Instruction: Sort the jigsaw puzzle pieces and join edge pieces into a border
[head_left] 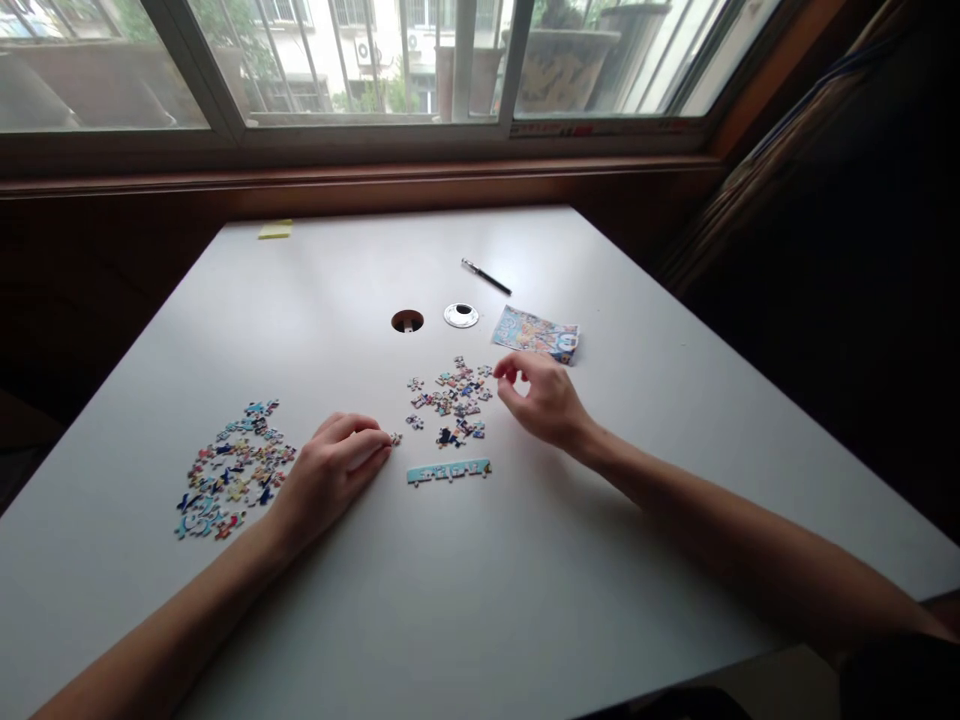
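Observation:
My left hand rests on the table with its fingers pressed together, a small jigsaw piece at the fingertips. To the right, my right hand is held with curled fingers, thumb and forefinger a little apart, beside the edge of a loose group of jigsaw pieces. No piece shows between its fingers. Just in front of that group lies a joined strip of light blue jigsaw pieces. A larger heap of jigsaw pieces spreads to the left of my left hand, partly hidden behind it.
Beyond my right hand lies a colourful printed picture sheet. A black pen, a round metal cover and a cable hole are farther back. Yellow sticky notes lie at the white table's far left, below a window.

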